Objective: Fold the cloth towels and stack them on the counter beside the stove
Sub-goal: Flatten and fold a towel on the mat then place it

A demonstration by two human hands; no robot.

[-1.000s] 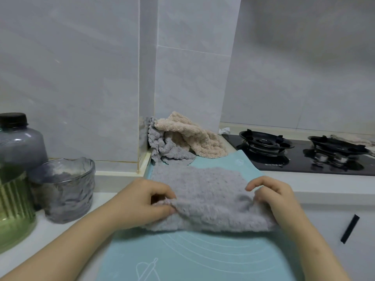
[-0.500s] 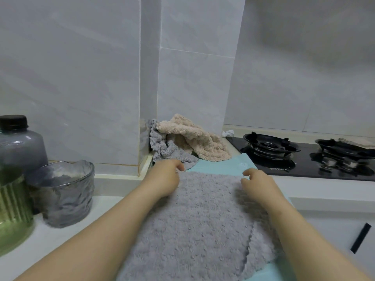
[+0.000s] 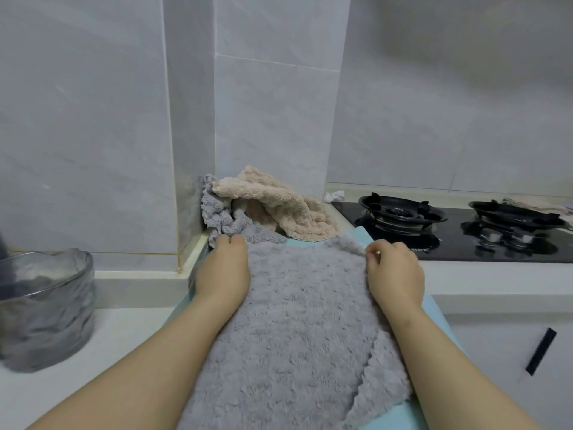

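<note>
Well to the left of the left fingers, a ribbed glass bowl [image 3: 43,308] stands on the white counter [image 3: 124,330]. The left hand [image 3: 223,274] lies palm-down on the far left corner of the flat grey towel [image 3: 291,330]. Its fingers are pressed close together with the tips tucked at the cloth's edge, and I cannot tell whether they pinch it. Just beyond those fingertips, a crumpled grey cloth [image 3: 221,218] sits in the wall corner with a beige towel [image 3: 273,203] heaped over it. Between the two hands the flat grey towel is spread on a blue mat [image 3: 434,308], its near right corner folded over. The right hand [image 3: 397,274] pinches the far right corner between thumb and forefinger, the other fingers curled. Beyond and to the right of these fingers lies the black stove [image 3: 465,240].
</note>
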